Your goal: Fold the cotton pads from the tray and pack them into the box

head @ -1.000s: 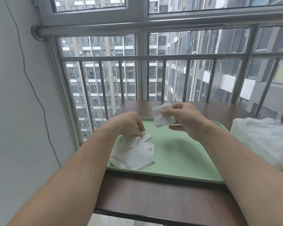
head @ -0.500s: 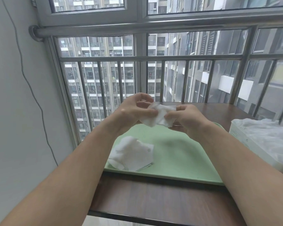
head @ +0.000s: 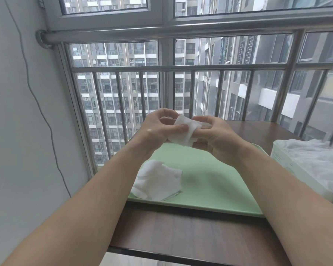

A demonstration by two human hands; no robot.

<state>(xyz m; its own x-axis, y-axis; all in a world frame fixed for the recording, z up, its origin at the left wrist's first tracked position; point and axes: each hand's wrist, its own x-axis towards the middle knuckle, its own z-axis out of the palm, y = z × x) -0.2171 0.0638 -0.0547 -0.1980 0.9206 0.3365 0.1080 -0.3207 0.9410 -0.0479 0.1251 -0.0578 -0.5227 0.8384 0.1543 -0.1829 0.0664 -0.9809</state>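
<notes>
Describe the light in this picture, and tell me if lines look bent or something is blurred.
Head view: soft daylight through the window, no harsh glare; the wide lens bends the railing; the cotton pad between left hand and right hand looks washed-out; a faint shadow lies on the tray.

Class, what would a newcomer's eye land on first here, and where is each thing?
The left hand and right hand meet at centre, both pinching a white cotton pad above the pale green plastic tray. A loose heap of white cotton pads lies at the tray's near left. A pale box topped with crinkled plastic sits far right.
</notes>
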